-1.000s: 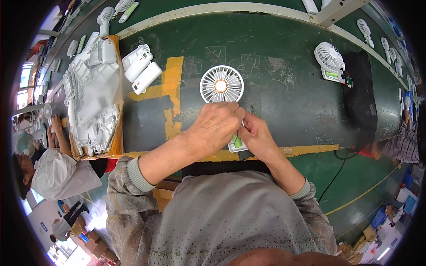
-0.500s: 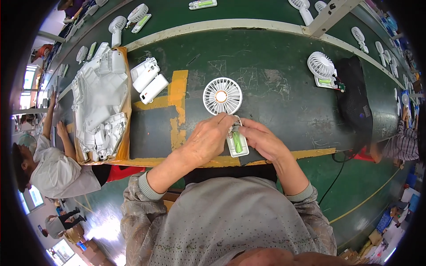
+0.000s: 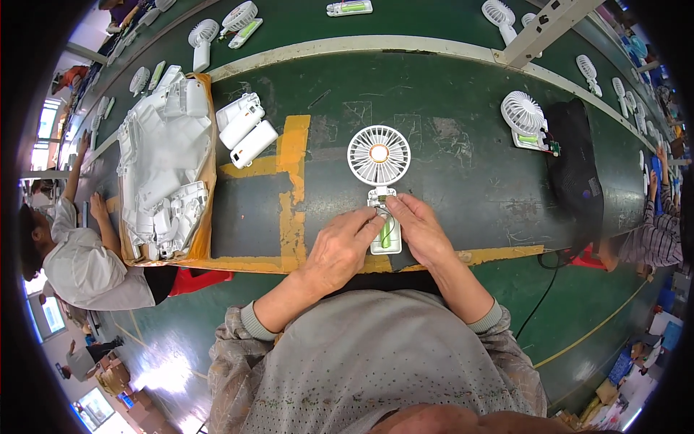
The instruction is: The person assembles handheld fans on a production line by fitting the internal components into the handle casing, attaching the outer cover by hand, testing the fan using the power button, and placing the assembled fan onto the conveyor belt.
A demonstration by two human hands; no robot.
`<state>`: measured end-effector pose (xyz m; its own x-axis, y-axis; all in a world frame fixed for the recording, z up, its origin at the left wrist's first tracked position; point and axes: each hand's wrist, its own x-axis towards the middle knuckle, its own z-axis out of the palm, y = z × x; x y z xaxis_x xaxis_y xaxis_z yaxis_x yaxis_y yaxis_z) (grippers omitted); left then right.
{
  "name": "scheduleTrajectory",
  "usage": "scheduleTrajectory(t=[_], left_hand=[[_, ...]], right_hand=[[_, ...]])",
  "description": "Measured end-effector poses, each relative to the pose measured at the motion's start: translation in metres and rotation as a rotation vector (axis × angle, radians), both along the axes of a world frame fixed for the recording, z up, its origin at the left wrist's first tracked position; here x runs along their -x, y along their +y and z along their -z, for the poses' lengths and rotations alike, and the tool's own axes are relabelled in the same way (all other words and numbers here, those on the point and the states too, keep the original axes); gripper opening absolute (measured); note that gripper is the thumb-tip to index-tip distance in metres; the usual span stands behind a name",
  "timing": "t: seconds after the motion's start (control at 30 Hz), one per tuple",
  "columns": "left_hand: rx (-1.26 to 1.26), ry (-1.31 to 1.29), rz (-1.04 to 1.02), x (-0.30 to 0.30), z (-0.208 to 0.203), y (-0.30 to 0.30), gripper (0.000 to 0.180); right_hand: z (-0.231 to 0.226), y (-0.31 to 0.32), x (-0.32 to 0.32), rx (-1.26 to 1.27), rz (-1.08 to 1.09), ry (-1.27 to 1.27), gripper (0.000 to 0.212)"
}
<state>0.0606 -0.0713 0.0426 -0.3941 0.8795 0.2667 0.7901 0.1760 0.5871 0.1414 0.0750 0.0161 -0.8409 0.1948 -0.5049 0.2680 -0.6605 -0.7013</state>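
Observation:
A white handheld fan [image 3: 379,155] lies in front of me, its round grille pointing away. Its handle [image 3: 394,247] is uncovered, showing a green battery cell [image 3: 385,235] and thin wires. My left hand [image 3: 338,242] is closed, thumb and fingertips pinched at the wires beside the cell; what exactly they pinch is too small to make out. My right hand [image 3: 425,233] grips the handle's right side, its thumb and fingers near the small parts below the fan head. Those parts are partly covered by my fingertips.
On the left stands a carton [image 3: 205,210] of white plastic shells, with several loose white shells [image 3: 253,143] beside it. Another fan [image 3: 523,113] with an exposed circuit board lies right, near a black mesh bag [image 3: 578,166]. A metal rail [image 3: 419,45] crosses behind; fans lie beyond it.
My left hand has drawn down from the fan's neck to the wires by the cell, uncovering the parts below the head. The fan appears slightly farther right in the view.

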Motion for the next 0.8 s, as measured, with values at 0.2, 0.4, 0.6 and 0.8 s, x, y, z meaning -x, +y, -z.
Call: scheduleTrajectory(t=[0.2,0.4,0.6,0.8], left_hand=[[-0.039,-0.116,-0.081,0.001,-0.003,-0.001,0.03],[-0.102,-0.024,-0.268,0.033,-0.014,-0.014,0.023],[0.027,0.321,-0.529,0.101,-0.017,-0.041,0.025],[0.31,0.454,-0.61,0.141,0.003,-0.054,0.033]], right_hand=[[-0.001,0.0,0.002,0.003,0.01,0.002,0.024],[-0.002,0.0,0.007,0.054,-0.049,-0.026,0.031],[-0.006,0.004,-0.001,0.053,-0.041,-0.012,0.034],[-0.01,0.003,-0.003,0.074,-0.054,-0.015,0.032]])
